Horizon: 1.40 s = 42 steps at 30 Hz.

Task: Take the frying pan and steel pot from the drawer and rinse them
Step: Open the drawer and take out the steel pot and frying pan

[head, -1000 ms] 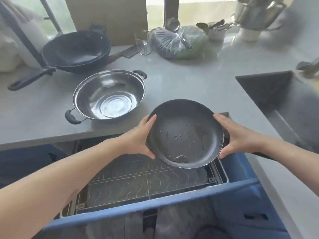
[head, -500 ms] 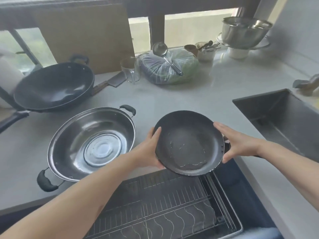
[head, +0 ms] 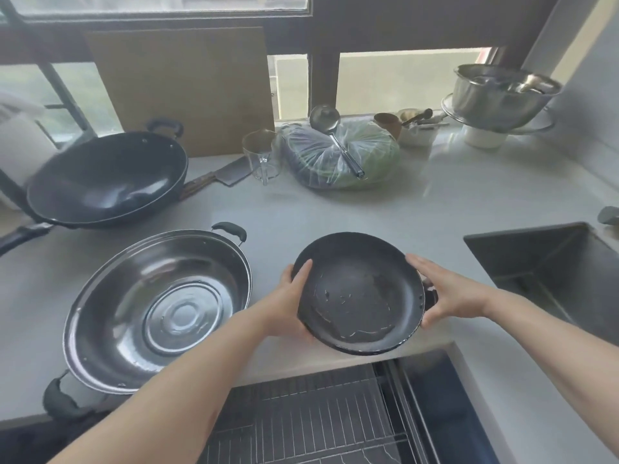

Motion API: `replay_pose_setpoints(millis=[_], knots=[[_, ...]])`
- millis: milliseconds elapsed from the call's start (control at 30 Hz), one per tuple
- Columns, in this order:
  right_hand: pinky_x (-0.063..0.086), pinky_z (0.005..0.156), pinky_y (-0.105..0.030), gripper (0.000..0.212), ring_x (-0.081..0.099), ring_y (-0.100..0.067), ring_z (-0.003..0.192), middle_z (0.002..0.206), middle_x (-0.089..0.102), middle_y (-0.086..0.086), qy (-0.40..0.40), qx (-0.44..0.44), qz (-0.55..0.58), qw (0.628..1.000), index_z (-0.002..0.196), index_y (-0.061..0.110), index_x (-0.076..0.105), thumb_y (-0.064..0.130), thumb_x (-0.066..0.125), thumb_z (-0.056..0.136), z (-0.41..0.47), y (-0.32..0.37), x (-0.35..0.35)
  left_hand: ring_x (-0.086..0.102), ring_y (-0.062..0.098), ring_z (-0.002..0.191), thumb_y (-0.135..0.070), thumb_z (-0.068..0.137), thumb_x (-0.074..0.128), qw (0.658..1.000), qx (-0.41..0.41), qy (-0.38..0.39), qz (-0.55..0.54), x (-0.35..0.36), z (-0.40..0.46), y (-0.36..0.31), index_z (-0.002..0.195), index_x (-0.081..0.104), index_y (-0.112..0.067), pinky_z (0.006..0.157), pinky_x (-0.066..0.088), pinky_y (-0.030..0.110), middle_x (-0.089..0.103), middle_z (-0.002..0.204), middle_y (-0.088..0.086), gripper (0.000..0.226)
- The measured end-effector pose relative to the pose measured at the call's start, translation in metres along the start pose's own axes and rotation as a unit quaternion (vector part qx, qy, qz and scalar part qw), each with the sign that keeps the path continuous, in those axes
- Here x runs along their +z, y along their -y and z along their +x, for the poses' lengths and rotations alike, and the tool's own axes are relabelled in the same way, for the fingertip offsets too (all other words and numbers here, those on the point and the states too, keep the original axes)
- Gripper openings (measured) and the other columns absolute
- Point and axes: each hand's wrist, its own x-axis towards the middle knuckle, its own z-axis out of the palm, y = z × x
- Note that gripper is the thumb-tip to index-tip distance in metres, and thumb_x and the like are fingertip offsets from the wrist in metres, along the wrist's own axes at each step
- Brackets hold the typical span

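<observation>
Cradling the round black non-stick frying pan (head: 360, 293), the hands held it level just above the front edge of the grey stone worktop (head: 335, 212), probably so the thin puddle inside stayed put. The left hand (head: 288, 303) cupped its left rim, thumb over the lip; the right hand (head: 449, 293) gripped the right rim beside the stubby handle. The shiny two-handled steel pot (head: 160, 309) sat on the worktop just left, the open drawer's wire rack (head: 301, 413) below, the dark sink (head: 552, 269) off right.
</observation>
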Motion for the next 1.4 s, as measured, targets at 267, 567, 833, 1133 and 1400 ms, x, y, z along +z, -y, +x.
replay_pose_setpoints(millis=[267, 567, 833, 1133, 1400], knots=[[0.041, 0.106, -0.032, 0.115, 0.032, -0.005, 0.135, 0.147, 0.031, 0.017, -0.010, -0.054, -0.001, 0.998, 0.150, 0.034, 0.023, 0.023, 0.087, 0.054, 0.024, -0.001, -0.016, 0.014, 0.021, 0.148, -0.028, 0.066, 0.087, 0.999, -0.037, -0.024, -0.002, -0.004, 0.011, -0.006, 0.150, -0.018, -0.034, 0.115, 0.027, 0.033, -0.025, 0.158, 0.000, 0.135], [0.031, 0.109, -0.024, 0.122, 0.033, -0.014, 0.138, 0.160, 0.009, 0.011, -0.056, -0.009, -0.054, 0.997, 0.155, 0.029, 0.008, 0.021, 0.090, 0.064, 0.036, -0.001, -0.025, 0.033, 0.030, 0.140, -0.010, 0.079, 0.072, 0.997, -0.061, -0.055, 0.013, -0.010, 0.017, -0.016, 0.152, -0.014, -0.027, 0.108, 0.036, 0.033, -0.022, 0.159, 0.007, 0.114], [0.031, 0.110, -0.048, 0.117, 0.018, -0.020, 0.146, 0.163, -0.005, 0.010, -0.177, 0.023, -0.201, 0.963, 0.155, 0.028, 0.003, 0.048, 0.081, 0.071, 0.028, 0.014, -0.012, 0.021, 0.030, 0.145, -0.013, 0.089, 0.061, 0.986, -0.058, -0.153, 0.041, -0.003, 0.015, -0.018, 0.154, -0.005, -0.019, 0.113, 0.029, 0.037, -0.010, 0.162, 0.009, 0.092], [0.017, 0.118, -0.035, 0.100, 0.008, -0.007, 0.149, 0.163, 0.003, 0.010, -0.283, -0.089, -0.073, 0.952, 0.155, 0.026, 0.011, 0.067, 0.056, 0.076, -0.048, 0.034, 0.061, -0.004, 0.008, 0.148, -0.042, 0.089, 0.064, 0.976, 0.054, -0.203, 0.055, 0.037, -0.068, -0.028, 0.154, -0.001, -0.020, 0.118, 0.010, 0.027, -0.012, 0.161, -0.007, 0.095], [0.012, 0.118, -0.032, 0.097, -0.001, 0.003, 0.146, 0.159, -0.010, 0.025, -0.250, -0.071, -0.045, 0.964, 0.152, 0.041, -0.003, 0.073, 0.050, 0.078, -0.137, 0.056, 0.189, -0.004, 0.006, 0.148, -0.053, 0.087, 0.060, 0.983, 0.042, -0.172, 0.057, 0.110, -0.179, 0.006, 0.152, -0.006, -0.027, 0.117, 0.007, 0.022, -0.017, 0.158, -0.013, 0.097]])
